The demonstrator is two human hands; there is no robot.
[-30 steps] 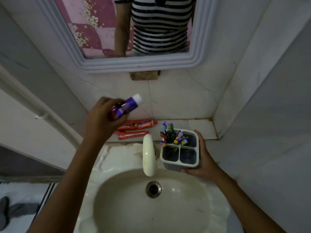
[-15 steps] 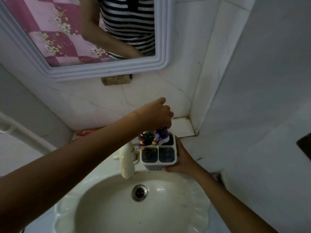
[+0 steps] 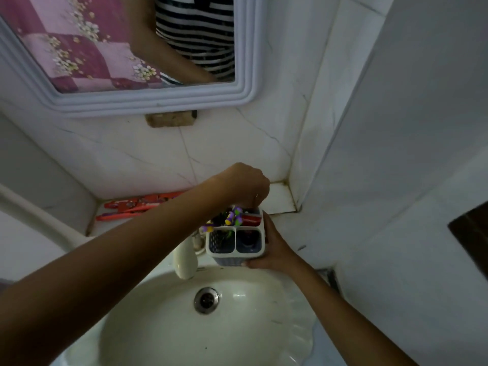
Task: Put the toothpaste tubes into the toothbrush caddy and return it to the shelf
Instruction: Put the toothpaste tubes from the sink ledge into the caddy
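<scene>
- The left hand [image 3: 244, 184] reached across from the lower left, forearm stretched out, knuckles up, fingers curled down over the caddy's [image 3: 235, 239] far right compartment.
- Whether its grip held anything could not be told.
- The right hand [image 3: 274, 250] wrapped the caddy's right side, grip closed on it, just beside the sink [image 3: 163, 326].
- A red tube [image 3: 251, 220] sat in the far right compartment.
- Two more tubes [image 3: 137, 206] lay on the shelf [image 3: 281, 199], left of the caddy.
</scene>
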